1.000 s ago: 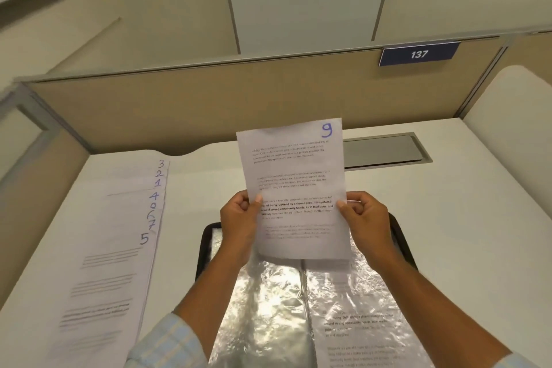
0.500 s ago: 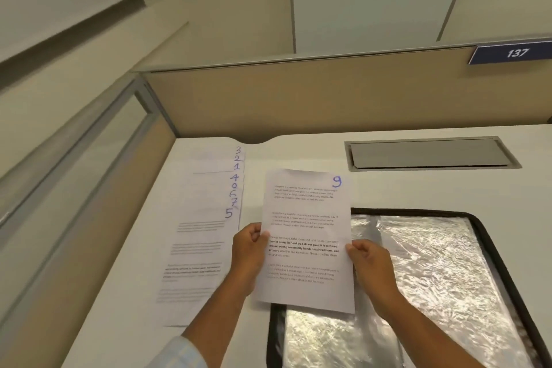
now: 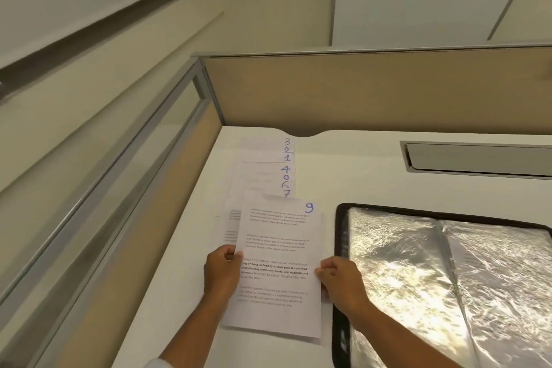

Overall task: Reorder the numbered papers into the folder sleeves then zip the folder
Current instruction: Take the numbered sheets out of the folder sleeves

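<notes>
Far left on the white tabletop [image 3: 343, 164], a fanned stack [image 3: 263, 170] of flat sheets shows blue handwritten numbers. Left grip [image 3: 222, 273] pinches sheet 9 [image 3: 277, 248] by its left edge, and right grip [image 3: 340, 281] pinches the right edge. The sheet sits over the stack's near end. Just right lies the open, black-rimmed folder [image 3: 341, 233], its sleeves [image 3: 403, 263] crinkly, shiny plastic, with faint print inside the right one.

White desk [image 3: 358, 170] w/ grey cable hatch [image 3: 478, 160] far right; tan partition [image 3: 373, 92] behind, glass side panel [image 3: 119, 164] left
</notes>
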{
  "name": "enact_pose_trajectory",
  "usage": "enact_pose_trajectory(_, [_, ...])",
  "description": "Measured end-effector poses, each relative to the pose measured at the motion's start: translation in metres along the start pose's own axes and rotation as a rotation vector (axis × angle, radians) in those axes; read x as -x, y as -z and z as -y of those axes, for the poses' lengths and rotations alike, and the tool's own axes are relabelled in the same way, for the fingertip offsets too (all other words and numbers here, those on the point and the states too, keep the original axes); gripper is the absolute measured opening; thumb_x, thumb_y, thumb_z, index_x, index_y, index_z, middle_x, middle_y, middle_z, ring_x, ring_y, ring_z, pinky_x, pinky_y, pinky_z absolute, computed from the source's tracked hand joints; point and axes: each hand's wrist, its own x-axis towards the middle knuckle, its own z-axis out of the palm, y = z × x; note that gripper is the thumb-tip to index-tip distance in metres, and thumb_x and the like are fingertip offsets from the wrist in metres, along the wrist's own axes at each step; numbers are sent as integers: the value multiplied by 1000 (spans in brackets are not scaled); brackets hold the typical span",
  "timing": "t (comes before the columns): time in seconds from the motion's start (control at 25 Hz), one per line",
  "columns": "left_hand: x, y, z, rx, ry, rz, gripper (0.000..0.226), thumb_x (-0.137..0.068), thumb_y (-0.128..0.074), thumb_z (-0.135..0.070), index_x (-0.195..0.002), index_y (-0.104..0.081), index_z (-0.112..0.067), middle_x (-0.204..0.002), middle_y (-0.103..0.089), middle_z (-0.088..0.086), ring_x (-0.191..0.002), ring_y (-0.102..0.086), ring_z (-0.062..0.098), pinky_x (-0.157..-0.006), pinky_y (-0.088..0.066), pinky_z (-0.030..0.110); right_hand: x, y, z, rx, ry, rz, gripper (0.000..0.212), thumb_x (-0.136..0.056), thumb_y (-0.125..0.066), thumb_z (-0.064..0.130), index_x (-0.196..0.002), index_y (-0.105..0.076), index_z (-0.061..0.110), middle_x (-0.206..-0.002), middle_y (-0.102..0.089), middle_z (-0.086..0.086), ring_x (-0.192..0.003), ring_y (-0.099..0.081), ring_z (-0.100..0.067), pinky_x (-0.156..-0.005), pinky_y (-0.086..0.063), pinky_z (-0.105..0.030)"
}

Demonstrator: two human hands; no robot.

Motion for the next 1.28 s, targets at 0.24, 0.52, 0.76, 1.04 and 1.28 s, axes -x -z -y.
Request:
enact_pose_trajectory(0.24, [-22,30,26,-170,-53,-74,21,-101,-59,-13,-83,-70,-13,-79,-72,0,-75,-67,18,-63,-51,28,-11,-51,8,152,-8,12,11,-97,-69,11,-88,-69,6,-85,-75,-10,-71,-73,-22,-61,-62,-30])
enact_pose_trajectory(0.52, [-43,38,45,-229,-69,-99,20,-100,-63,-14,-81,-68,-18,-80,-71,-3,-73,-66,15,-62,-51,27,-23,-74,8,353,8,-12,17,-94,-75,24,-87,-67,11,-83,-74,-4,-72,-74,-21,-68,-63,-30])
enact_pose_trajectory(0.76, [-54,34,58,-252,-92,-131,16,-97,-67,-16,-111,-73,-21,-93,-68,-6,-86,-67,18,-82,-62,41,-12,-86,4,613,112,-70,23,-96,-71,39,-93,-58,20,-87,-60,8,-72,-53,-1,-55,-35,-9])
enact_pose_trajectory(1.04, [-62,36,55,-303,-63,-158,30,-100,-66,-23,-129,-70,-14,-117,-65,5,-101,-67,27,-87,-61,45,-9,-98,-3,619,151,-26,28,-95,-71,43,-88,-55,21,-85,-58,6,-73,-53,-6,-60,-38,-13])
enact_pose_trajectory(1.28, [-53,37,50,-528,-63,-175,47,-98,-68,-38,-139,-62,-16,-134,-60,11,-120,-59,33,-99,-53,50,-12,-77,-4,616,142,-34,28,-96,-72,42,-97,-60,16,-88,-61,4,-73,-52,-6,-59,-36,-11])
